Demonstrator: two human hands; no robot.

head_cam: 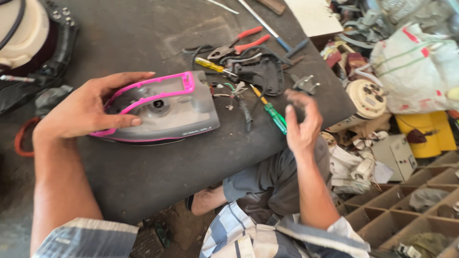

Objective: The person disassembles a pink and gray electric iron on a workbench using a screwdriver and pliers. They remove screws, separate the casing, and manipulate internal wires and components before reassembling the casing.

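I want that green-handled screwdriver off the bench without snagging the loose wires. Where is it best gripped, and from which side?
Grip the green-handled screwdriver by its translucent green handle, coming from the bench's near edge, beside the right hand. The handle points toward the person and lies bare on the dark bench top; its yellow shaft end runs up into the loose wires, so that end would probably snag.

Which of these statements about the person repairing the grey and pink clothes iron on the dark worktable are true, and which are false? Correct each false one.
1. The left hand rests on the grey and pink plastic clothes iron. True.
2. The right hand grips the green-handled screwdriver. False: it is raised with nothing in it, and the screwdriver lies on the dark worktable.
3. Red-handled pliers lie beyond the iron. True.
4. A yellow-handled screwdriver is stuck upright in the iron. False: it lies flat on the table, apart from the iron.
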